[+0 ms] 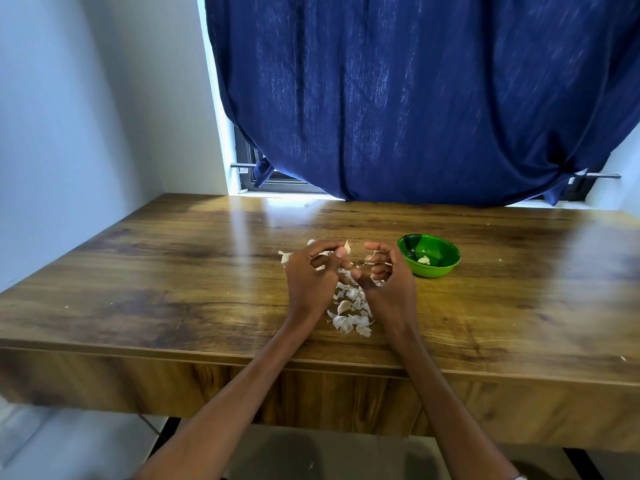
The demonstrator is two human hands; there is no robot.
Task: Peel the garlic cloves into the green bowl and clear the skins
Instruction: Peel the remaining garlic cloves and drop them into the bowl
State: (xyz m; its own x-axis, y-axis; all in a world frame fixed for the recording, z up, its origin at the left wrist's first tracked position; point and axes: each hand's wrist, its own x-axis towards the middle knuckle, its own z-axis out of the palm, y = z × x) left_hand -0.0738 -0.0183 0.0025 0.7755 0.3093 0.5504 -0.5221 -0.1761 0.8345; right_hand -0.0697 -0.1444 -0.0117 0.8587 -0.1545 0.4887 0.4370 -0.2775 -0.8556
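Papery white skins [351, 315] are heaped on the wooden table [173, 271] nearest the edge, below and between both hands. Left hand [313, 271] pinches a garlic clove [344, 250] at thumb and fingertip, clove sitting right at the tips. Right hand [388, 275] curled; may hold a scrap, can't tell. Green bowl [429, 255] beyond, to the right, one peeled clove inside. Risk: shallow tip grip, so the clove could slip into the skins.

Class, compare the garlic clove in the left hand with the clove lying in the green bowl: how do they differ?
The clove in the left hand is held above the table, skin still peeling from it; the clove in the green bowl lies loose and untouched. The held one looks pinkish, the bowl one paler. Both are small single cloves.
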